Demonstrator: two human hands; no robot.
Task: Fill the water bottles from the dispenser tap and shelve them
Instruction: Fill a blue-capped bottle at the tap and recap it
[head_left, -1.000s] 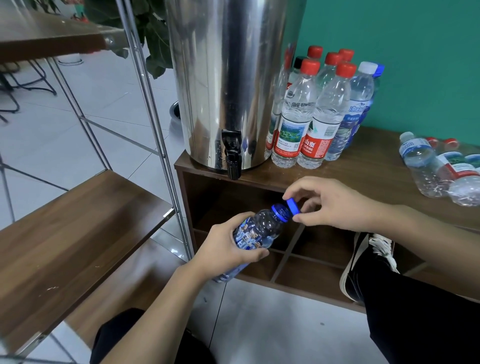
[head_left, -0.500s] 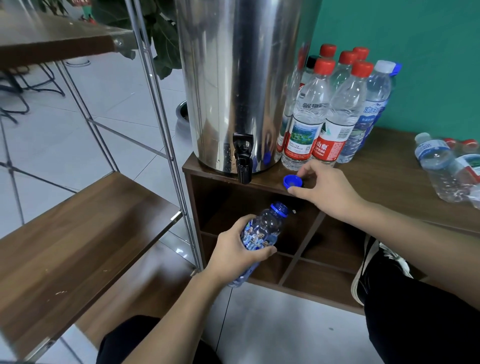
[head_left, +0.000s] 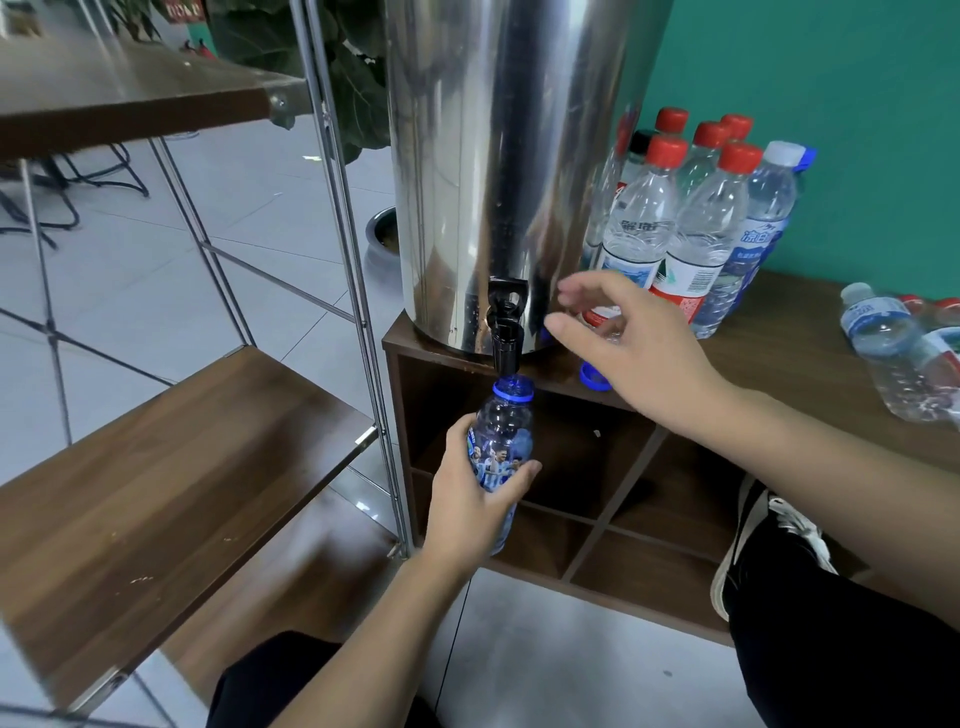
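**Bottle mouth under the tap, cap off**

I am watching the left hand (head_left: 470, 501) grasping the blue bottle (head_left: 503, 441) around its printed label, fingers (head_left: 519, 475) curled round the front and thumb at the back. The bottle is standing nearly upright in the air in front of the wooden cabinet (head_left: 810, 353), its open blue neck sitting just below the black tap (head_left: 505, 327) of the steel dispenser (head_left: 511, 171); I cannot tell whether spout and neck are touching, or whether water is running.

The right hand (head_left: 631, 353) is hanging over the front edge of the surface just to the right of the tap, fingers released and loosely spread, holding nothing. Its fingertips are near the tap lever but apart from it. The blue cap (head_left: 594, 375) is lying on the surface beneath that palm, partly hidden by it.

Behind the hand, a cluster of capped bottles (head_left: 691, 218) is standing beside the dispenser, most with red caps. At the right edge, more bottles (head_left: 883, 343) are lying on their sides on the surface. To the left, the metal-framed rack is showing its wooden shelf (head_left: 171, 467), bare.
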